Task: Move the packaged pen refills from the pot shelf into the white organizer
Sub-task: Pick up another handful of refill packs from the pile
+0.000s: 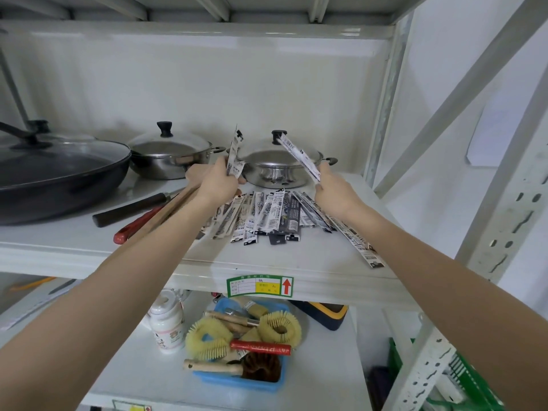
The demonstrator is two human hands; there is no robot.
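Note:
Several packaged pen refills point(268, 216) lie fanned out on the white pot shelf point(296, 256), in front of a lidded steel pot point(274, 169). My left hand point(215, 182) is raised above the pile and grips a few refill packs point(235, 152) upright. My right hand point(335, 191) holds one long refill pack point(299, 157), tilted up to the left across the pot lid. One more long pack point(357, 243) lies near the shelf's right front edge. No white organizer is in view.
A black pan with a glass lid point(56, 173) and a second steel pot point(169, 157) stand at the left. Long-handled utensils point(139, 215) lie beside the pile. Below, a blue tray of brushes point(243, 342) and a white bottle point(166, 321) sit on the lower shelf. Metal uprights point(504, 203) frame the right side.

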